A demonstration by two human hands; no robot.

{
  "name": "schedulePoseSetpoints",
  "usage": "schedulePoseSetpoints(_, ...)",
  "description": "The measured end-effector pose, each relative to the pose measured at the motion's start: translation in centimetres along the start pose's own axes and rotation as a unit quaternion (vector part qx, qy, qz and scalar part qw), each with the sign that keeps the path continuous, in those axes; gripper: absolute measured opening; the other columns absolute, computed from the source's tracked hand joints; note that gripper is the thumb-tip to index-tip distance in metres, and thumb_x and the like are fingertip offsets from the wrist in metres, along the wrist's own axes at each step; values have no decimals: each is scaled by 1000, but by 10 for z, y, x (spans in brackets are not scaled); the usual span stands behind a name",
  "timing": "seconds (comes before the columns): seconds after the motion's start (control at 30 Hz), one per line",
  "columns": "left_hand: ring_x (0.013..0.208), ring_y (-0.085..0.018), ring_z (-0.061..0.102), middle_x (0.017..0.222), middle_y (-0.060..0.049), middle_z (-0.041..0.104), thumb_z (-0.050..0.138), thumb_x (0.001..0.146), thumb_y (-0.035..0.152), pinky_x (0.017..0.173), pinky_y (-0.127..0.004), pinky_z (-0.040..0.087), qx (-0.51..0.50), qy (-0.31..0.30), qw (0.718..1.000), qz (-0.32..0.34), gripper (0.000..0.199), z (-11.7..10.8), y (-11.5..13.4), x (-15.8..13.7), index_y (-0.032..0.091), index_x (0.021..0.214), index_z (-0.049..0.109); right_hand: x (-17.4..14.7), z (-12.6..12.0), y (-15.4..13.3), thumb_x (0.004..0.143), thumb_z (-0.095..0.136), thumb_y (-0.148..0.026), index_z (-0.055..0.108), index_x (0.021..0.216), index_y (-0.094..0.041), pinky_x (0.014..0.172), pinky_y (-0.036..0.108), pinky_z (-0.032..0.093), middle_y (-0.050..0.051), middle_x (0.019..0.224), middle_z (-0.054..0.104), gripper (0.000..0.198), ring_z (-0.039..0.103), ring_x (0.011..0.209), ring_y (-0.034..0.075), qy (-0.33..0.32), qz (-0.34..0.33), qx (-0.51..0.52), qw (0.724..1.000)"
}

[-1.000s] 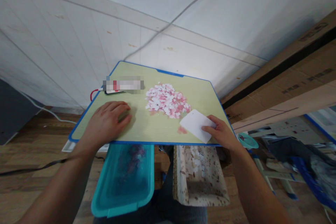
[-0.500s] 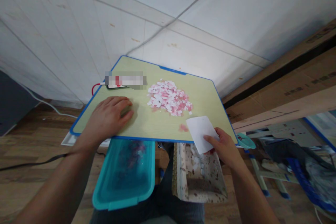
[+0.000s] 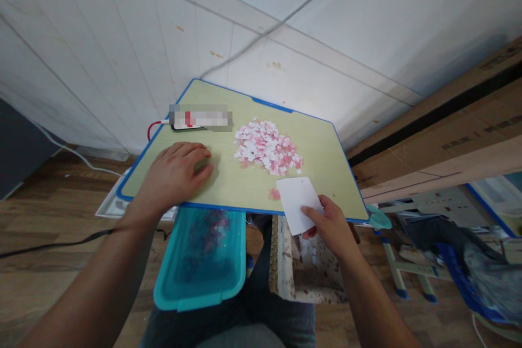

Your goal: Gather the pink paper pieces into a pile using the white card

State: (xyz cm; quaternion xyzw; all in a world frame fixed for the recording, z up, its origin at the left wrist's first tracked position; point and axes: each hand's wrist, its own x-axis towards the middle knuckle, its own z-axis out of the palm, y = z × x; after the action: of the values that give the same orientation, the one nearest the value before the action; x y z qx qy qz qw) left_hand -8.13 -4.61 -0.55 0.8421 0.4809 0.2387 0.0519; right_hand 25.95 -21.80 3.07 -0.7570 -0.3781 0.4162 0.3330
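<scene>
My right hand [image 3: 326, 223] grips a flat white card [image 3: 298, 204] by its lower right side, thumb on top. The card reaches over the front edge of the small yellow-green table [image 3: 228, 187] with its blue rim. Just beyond it lies a heap of small pink and white pieces [image 3: 267, 147], too small to name surely. On the table's left part rests my left hand [image 3: 177, 168], palm down, thumb apart from the loosely bent fingers, with nothing seen in it. A phone [image 3: 199, 120], blurred over, lies behind that hand with a cable plugged in.
Below the table's front edge are a teal plastic tub [image 3: 204, 283] with pinkish bits inside and a stained pale foam box [image 3: 318, 283], both by my legs. Large cardboard boxes [image 3: 448, 119] lean at the right. A white wall [image 3: 261, 70] stands behind the table.
My right hand has moved the card a little left along the table's front edge. My left hand stays in place on the table. The view has shifted slightly.
</scene>
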Motion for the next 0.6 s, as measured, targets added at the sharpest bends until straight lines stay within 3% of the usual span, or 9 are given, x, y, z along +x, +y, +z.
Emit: schedulePoseSetpoints(0.6,124,-30,57,128,-9,68,50,93,28,110,-49,40,-52,15,999,3,34,-7,-3,-6,23,119,70,-11,60,-31,85,68,-41,54,101,-20,38,28,49,0,62,69,30,65,44,20,-15,-35,-21,999)
